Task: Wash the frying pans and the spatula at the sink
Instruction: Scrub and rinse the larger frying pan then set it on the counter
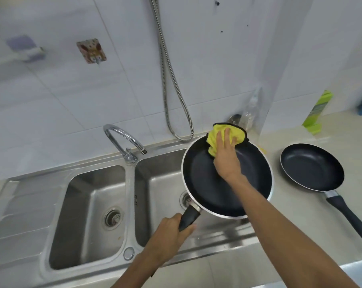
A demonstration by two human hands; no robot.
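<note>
Pan (209, 183) held over right sink basin (161, 183) so drips land there. Left hand (167, 231) grips handle (189, 218) to steady it; right hand (225, 156) presses yellow cloth (214, 136) at far rim, fingers flat. Second pan (311, 167) waits on surface (300, 215). No spatula visible.

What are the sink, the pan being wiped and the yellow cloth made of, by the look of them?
The sink looks like stainless steel: brushed grey with soft reflections. The pan seems metal with a dark matte non-stick coating inside; its bare silvery rim shows. The cloth looks like soft microfibre, crumpled in folds, though the fibre is a guess.
</note>
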